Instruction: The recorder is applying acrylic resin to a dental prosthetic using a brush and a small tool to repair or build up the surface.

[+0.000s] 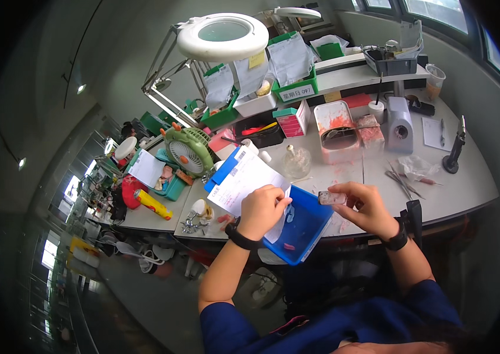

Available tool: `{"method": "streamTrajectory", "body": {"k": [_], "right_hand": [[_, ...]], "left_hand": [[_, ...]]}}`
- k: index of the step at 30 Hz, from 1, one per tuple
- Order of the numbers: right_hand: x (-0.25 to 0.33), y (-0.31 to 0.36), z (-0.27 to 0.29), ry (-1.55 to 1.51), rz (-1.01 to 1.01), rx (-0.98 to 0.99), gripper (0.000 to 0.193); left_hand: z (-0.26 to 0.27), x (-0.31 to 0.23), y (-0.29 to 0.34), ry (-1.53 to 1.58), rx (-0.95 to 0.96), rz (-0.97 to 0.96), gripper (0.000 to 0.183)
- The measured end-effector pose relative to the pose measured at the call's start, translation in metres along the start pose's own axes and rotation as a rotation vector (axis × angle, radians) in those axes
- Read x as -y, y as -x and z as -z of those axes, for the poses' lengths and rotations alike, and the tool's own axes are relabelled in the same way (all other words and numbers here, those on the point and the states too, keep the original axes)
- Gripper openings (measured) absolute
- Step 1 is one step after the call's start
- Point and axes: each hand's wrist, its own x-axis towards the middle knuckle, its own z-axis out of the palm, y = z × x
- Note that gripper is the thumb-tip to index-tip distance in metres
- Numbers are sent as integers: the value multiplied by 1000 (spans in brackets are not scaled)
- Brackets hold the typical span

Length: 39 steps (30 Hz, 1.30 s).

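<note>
The person's hands are apart. The left hand (263, 209) closes its fingertips on the edge of a printed paper sheet (244, 184), which slants over one side of a blue plastic bin (318, 232). The right hand (369, 207) pinches a small speckled pinkish block (331, 198) above the bin's opposite rim. Inside the bin lies a small pink piece (289, 246). Metal tweezers (401, 182) rest on the tabletop (468, 187), right of the block.
</note>
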Motion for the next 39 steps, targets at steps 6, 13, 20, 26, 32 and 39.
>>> {"method": "streamTrajectory", "body": {"k": [6, 13, 20, 26, 32, 39], "right_hand": [[15, -15, -13, 37, 49, 94, 32], [20, -28, -39, 111, 268, 26, 36], [21, -37, -64, 326, 346, 53, 32], [18, -39, -72, 357, 329, 53, 30], [19, -40, -80, 379, 340, 50, 29], [21, -36, -51, 366, 239, -78, 31]], "left_hand": [[36, 30, 13, 446, -77, -53, 22], [48, 33, 29, 711, 59, 345, 25], [40, 34, 33, 840, 24, 202, 23], [41, 39, 37, 871, 13, 191, 23], [43, 39, 41, 905, 25, 245, 23], [38, 51, 44, 889, 1, 323, 20]]}}
